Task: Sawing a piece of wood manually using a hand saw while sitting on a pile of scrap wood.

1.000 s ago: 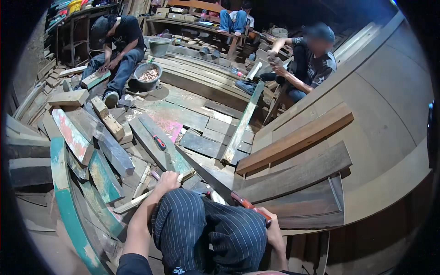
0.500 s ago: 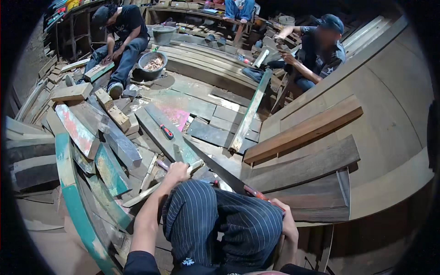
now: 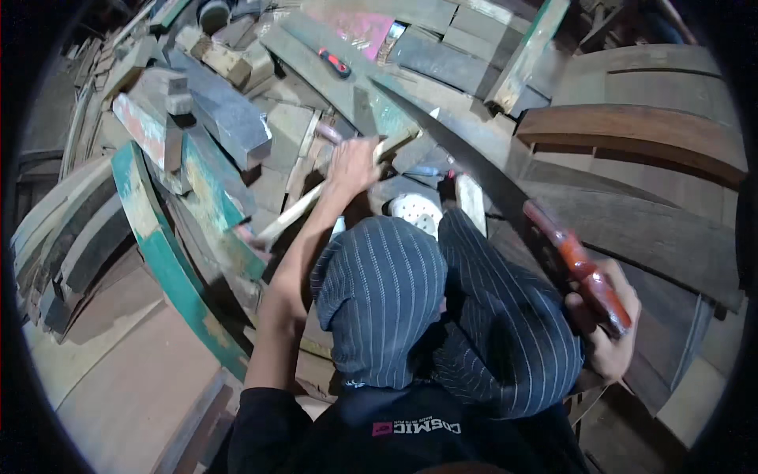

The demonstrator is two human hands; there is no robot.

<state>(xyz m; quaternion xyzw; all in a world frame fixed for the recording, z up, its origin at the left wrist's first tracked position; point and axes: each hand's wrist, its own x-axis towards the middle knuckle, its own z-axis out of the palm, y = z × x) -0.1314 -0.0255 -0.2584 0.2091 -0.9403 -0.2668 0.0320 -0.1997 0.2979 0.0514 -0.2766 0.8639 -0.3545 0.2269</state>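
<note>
My left hand is closed around a thin pale wooden strip, which slants up to the right past my left knee. My right hand, out beyond my right knee, grips the red-orange handle of a handsaw. The saw's long dark blade points up and left, its tip over a board with green paint. The blade runs just beyond the strip's right end; whether they touch I cannot tell. A red-and-black-handled tool lies on that board.
Painted and bare timber pieces are heaped on the left, among them a curved green one. On the right lie a brown beam and wide grey planks. A white perforated object sits beyond my knees.
My view has tilted down, so the co-workers are mostly out of sight. The saw handle and my right hand show more fully, farther right of my knee. My left hand still grips the strip.
</note>
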